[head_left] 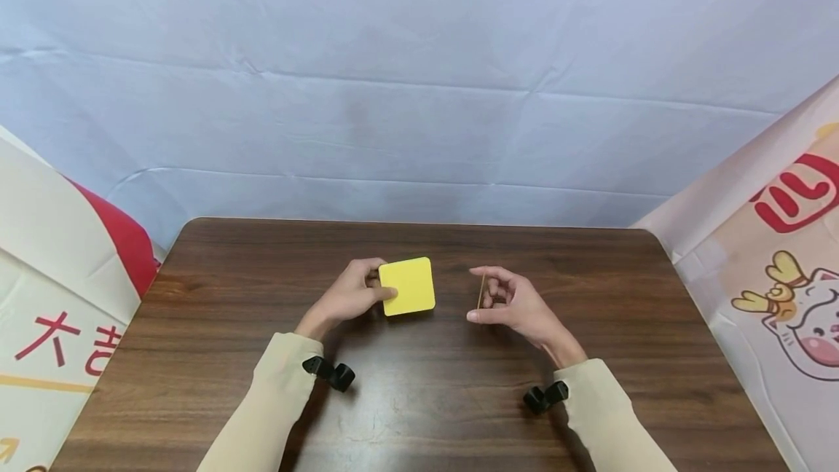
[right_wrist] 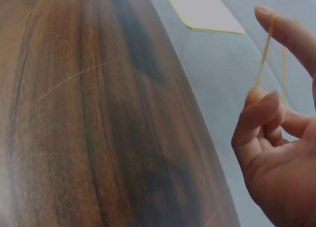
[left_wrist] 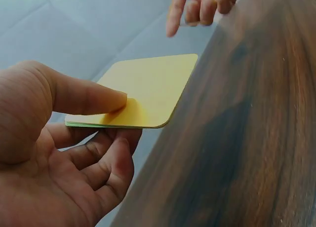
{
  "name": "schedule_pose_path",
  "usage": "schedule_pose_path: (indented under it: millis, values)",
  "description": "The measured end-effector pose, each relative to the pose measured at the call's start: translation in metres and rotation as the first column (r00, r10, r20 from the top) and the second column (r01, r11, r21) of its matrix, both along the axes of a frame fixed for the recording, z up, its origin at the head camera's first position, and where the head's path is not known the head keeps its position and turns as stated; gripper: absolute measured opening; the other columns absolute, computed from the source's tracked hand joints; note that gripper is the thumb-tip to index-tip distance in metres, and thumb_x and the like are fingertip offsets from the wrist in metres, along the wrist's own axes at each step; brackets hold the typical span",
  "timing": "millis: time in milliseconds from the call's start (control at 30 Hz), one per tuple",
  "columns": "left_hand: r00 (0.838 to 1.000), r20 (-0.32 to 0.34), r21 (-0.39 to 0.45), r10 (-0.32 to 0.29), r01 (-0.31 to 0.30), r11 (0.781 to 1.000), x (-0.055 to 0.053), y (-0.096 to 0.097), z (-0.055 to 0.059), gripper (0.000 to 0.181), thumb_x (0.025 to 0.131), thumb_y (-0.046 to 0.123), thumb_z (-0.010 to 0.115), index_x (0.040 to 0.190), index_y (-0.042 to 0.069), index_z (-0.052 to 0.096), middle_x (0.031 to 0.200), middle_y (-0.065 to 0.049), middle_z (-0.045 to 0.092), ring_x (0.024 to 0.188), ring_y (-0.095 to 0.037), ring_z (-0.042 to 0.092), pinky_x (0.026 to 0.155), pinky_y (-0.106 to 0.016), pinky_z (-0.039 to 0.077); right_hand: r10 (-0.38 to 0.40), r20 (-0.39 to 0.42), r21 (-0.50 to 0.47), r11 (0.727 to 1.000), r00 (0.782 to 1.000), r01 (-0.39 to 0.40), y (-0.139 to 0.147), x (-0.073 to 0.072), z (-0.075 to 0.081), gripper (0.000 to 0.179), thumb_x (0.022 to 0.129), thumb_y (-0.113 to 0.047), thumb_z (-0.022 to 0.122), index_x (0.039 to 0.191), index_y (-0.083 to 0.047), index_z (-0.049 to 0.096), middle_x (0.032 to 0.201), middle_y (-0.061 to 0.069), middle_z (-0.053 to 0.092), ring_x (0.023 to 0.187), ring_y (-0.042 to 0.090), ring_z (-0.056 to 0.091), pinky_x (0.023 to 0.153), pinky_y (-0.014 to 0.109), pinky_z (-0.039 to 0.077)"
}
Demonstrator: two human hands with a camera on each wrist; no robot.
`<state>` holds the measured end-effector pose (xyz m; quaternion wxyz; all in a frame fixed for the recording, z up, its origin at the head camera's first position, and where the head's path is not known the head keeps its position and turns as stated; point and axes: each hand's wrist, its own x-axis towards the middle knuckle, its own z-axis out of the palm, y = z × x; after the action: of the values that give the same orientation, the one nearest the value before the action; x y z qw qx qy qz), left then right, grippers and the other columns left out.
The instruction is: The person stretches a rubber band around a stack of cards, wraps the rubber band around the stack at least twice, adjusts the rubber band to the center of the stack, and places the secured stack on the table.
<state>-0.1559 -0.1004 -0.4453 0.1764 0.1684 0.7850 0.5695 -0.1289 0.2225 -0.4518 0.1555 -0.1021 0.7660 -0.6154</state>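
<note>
Head view: both my hands work above the wooden table [head_left: 262, 355].
My left hand [head_left: 344, 299] pinches the yellow card stack [head_left: 408, 285]; my right hand [head_left: 514, 302] stretches a rubber band [head_left: 481, 291] between thumb and fingers.

Head camera looks down over the table [head_left: 419, 399]; both wrist cameras skim its top closely, facing each other.

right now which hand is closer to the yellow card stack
Left. The left hand pinches the yellow card stack at its edge, thumb on top. The right hand is apart from it, off to its right, stretching a rubber band between its fingers.
</note>
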Motion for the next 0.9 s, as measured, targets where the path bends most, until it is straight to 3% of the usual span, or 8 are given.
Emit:
schedule_pose_path:
  millis: [133,233,400,733,900]
  values:
    - [0.999,-0.038,0.016,-0.006,0.006,1.000,0.004,0.001,0.007,0.016,0.092,0.000,0.069,0.108,-0.002,0.065,0.085,-0.009,0.068,0.067,-0.014,0.053,0.066,-0.030,0.044,0.060,-0.078,0.095,0.994,0.995,-0.053,-0.007,0.002,0.005,0.080,0.072,-0.013,0.094,0.141,-0.011,0.053,0.099,0.017,0.039,0.070,0.019,0.039,0.060,0.025,0.039]
    - [0.999,-0.051,0.022,-0.012,0.013,1.000,0.006,0.003,0.012,0.016,0.091,0.000,0.070,0.107,-0.002,0.066,0.082,-0.009,0.066,0.065,-0.015,0.049,0.064,-0.027,0.041,0.104,-0.167,0.203,0.977,0.980,-0.069,-0.013,0.005,0.008,0.087,0.066,-0.025,0.098,0.141,-0.019,0.052,0.104,0.014,0.040,0.079,0.027,0.046,0.068,0.032,0.045]
    - [0.998,-0.042,0.066,-0.036,0.039,0.997,0.009,0.007,0.019,0.019,0.089,-0.003,0.072,0.107,-0.004,0.067,0.092,-0.012,0.072,0.075,-0.019,0.065,0.073,-0.035,0.052,0.172,-0.280,0.284,0.955,0.944,-0.090,-0.024,0.008,0.018,0.105,0.057,-0.038,0.101,0.144,-0.028,0.043,0.109,0.011,0.036,0.091,0.038,0.048,0.079,0.043,0.049]
    - [0.990,0.055,0.203,-0.131,0.118,0.972,0.010,0.009,0.024,0.020,0.090,-0.004,0.068,0.110,-0.006,0.067,0.095,-0.014,0.074,0.081,-0.020,0.071,0.074,-0.031,0.054,0.263,-0.375,0.339,0.931,0.889,-0.132,-0.039,0.004,0.031,0.121,0.051,-0.045,0.102,0.149,-0.024,0.035,0.116,0.004,0.036,0.103,0.020,0.051,0.089,0.039,0.051]
    - [0.980,0.124,0.285,-0.155,0.114,0.952,0.009,0.008,0.025,0.028,0.089,-0.005,0.067,0.116,-0.011,0.064,0.103,-0.019,0.074,0.088,-0.020,0.072,0.078,-0.031,0.056,0.292,-0.375,0.338,0.927,0.880,-0.163,-0.041,0.004,0.030,0.121,0.052,-0.045,0.102,0.150,-0.025,0.032,0.119,0.002,0.036,0.106,0.019,0.049,0.091,0.038,0.050]
